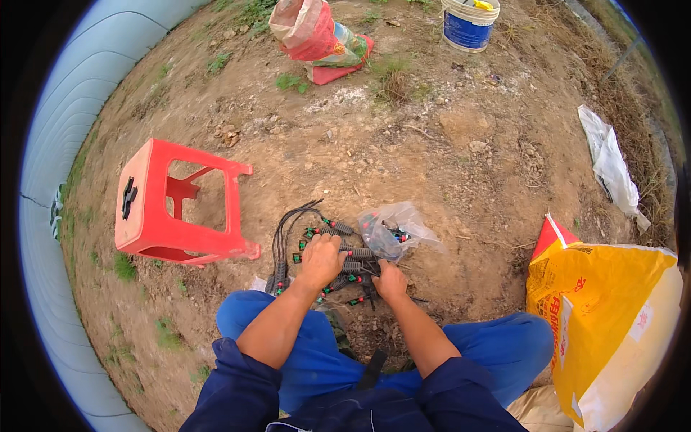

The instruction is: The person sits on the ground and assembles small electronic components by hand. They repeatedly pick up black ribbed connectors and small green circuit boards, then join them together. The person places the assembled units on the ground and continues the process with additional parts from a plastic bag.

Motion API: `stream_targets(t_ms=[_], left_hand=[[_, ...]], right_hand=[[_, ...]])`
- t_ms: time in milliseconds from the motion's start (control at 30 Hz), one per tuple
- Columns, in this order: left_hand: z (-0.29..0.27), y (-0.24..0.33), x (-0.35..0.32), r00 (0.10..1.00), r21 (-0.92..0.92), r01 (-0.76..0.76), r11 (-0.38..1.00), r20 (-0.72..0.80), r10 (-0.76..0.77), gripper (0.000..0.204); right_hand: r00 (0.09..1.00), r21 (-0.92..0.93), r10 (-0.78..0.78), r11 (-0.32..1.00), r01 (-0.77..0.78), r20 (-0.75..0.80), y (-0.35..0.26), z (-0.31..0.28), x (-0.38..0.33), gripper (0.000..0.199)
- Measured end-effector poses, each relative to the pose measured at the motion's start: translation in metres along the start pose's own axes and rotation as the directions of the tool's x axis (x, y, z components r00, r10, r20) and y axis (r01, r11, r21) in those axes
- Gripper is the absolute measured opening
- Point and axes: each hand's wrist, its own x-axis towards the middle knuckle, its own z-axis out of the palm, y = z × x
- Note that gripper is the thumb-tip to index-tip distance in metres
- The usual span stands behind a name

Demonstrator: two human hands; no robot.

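Note:
Between my knees lies a heap of micro-sprinklers (350, 267) with dark ribbed bodies and small red and green nozzles. My left hand (322, 261) is closed over the heap's middle, and its fingertips hide what they grip. At the right side of the heap, my right hand (391, 281) pinches at a black plastic fitting (370, 286). Thin black tubes (281, 234) curve along the left of the heap. A clear plastic bag (394, 225) with small red, blue and dark pieces inside touches the heap's far right.
A red plastic stool (147, 209) lies on its side at left, with a small black part on its seat. Far off stand a red woven sack (317, 36) and a blue-and-white bucket (468, 25). At right are a yellow sack (604, 309) and white plastic sheeting (608, 158).

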Motion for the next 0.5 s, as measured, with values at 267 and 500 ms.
stream_targets(t_ms=[267, 500], left_hand=[[0.005, 0.015, 0.008, 0.964, -0.155, 0.048, 0.987, 0.265, -0.005, 0.035], [0.013, 0.013, 0.002, 0.912, -0.144, -0.207, 0.968, 0.329, 0.244, 0.065]], right_hand=[[1.000, 0.014, 0.008, 1.000, -0.008, -0.003, -0.003, -0.003, 0.004, 0.040], [0.972, -0.105, -0.231, 0.967, 0.233, 0.036, -0.005, -0.017, 0.004, 0.033]])
